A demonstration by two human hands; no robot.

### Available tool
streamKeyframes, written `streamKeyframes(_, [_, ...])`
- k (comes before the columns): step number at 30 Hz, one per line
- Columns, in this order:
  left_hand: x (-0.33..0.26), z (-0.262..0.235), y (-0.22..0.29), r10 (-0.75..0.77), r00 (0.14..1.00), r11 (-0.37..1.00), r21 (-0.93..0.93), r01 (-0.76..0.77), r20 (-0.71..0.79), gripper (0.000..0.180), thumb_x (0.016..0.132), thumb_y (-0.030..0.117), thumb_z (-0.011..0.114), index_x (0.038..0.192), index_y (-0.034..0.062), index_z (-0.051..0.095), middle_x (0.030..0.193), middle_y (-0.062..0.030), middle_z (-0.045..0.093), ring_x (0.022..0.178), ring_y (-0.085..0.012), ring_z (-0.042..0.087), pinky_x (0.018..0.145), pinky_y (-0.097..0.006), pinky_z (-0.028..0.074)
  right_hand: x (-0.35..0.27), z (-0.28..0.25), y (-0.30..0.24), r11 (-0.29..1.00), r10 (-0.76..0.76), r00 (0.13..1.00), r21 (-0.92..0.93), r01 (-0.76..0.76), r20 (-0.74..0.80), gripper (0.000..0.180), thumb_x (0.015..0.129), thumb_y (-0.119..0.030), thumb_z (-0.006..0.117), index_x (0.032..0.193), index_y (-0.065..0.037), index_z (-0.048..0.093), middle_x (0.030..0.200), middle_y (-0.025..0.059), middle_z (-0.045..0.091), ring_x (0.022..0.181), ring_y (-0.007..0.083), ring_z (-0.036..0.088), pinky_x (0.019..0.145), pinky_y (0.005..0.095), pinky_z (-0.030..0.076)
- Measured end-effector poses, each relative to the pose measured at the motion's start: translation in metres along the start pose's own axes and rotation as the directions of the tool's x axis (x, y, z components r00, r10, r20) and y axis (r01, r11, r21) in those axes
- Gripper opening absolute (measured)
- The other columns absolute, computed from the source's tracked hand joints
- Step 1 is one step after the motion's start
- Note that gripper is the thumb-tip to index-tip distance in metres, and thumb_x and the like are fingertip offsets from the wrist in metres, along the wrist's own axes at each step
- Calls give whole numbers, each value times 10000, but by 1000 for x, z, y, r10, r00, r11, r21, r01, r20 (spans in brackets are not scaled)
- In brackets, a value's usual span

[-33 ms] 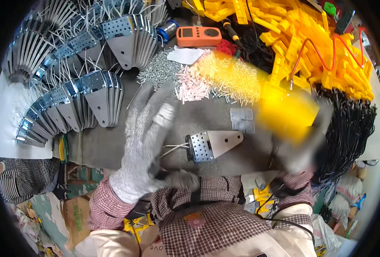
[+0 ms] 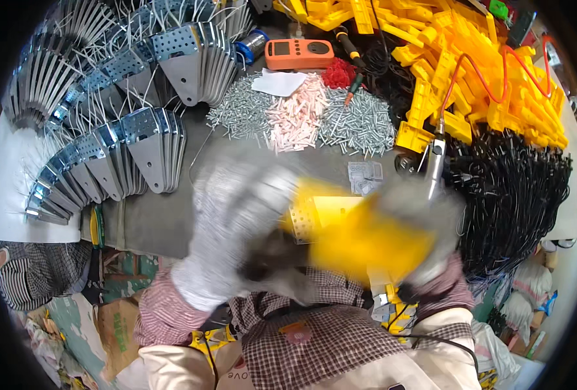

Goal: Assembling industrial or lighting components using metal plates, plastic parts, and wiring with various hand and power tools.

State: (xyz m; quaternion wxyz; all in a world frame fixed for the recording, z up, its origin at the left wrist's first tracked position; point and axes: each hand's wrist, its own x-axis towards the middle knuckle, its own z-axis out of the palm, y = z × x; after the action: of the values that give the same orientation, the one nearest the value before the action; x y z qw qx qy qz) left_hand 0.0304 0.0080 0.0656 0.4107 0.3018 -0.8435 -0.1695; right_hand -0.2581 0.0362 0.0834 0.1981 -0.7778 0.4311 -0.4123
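Note:
My right hand [image 2: 428,218], in a grey glove, grips a yellow plastic housing [image 2: 366,244] in front of me; both are smeared by motion. The gloved left hand [image 2: 236,221] is beside the housing's left end, its fingers too blurred to read. Behind the housing lies a perforated metal plate [image 2: 303,224], mostly covered by the blurred yellow part. Just past it, small clear flat pieces [image 2: 365,177] rest on the grey work surface [image 2: 158,218].
Silver screws [image 2: 360,123] and pink sleeves [image 2: 295,117] lie in piles behind. Bent metal plates with white wires [image 2: 152,146] line the left. An orange meter [image 2: 299,53] stands at the back; yellow housings [image 2: 457,65], a screwdriver [image 2: 435,159] and black cables [image 2: 509,201] fill the right.
My right hand has brought the yellow housing from the right side down and left, over the metal plate. The left hand has shifted slightly nearer to me, towards the housing.

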Motion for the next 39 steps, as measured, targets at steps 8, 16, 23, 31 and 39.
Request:
streamKeyframes(8, [-47,26,-34,-723,684,654,414,633,97,262,833,275,751,925,55,641,815,-58,666,747,-243,662,698,-374,515,-55,43,40,926,186,884,-378,-11,430,1052,748,-435,861,1537,-16,307,1550,256,330,1491,447,254,1226,545,262])
streamKeyframes(16, [-48,21,-27,-183,809,942,336,-18,558,1015,682,668,783,1497,155,464,1572,-172,346,1403,-444,366,1184,-668,199,23,14,83,838,280,920,-538,-93,276,174,907,-100,615,1046,2,639,1038,191,636,962,361,682,811,433,565])
streamKeyframes(23, [-33,16,-16,-250,729,948,315,50,637,1134,612,632,846,1543,169,394,1584,-210,306,1413,-468,333,1180,-629,251,41,26,106,664,231,917,-742,97,327,190,893,-164,638,976,8,636,967,195,681,876,337,718,729,449,584])
streamKeyframes(31, [-30,4,-12,-242,628,954,300,15,740,1023,640,601,826,1530,260,453,1601,-170,280,1353,-461,369,1125,-591,363,-7,72,34,993,117,970,-17,-116,212,171,795,-37,720,941,-66,635,931,62,657,969,244,628,890,386,495])
streamKeyframes(39, [-39,18,-24,-84,722,991,136,-15,686,970,629,556,854,1479,220,529,1543,-234,351,1310,-462,443,1095,-580,398,-12,101,42,989,70,994,123,-79,81,196,752,-80,762,925,-110,676,927,54,654,966,295,616,982,459,442])
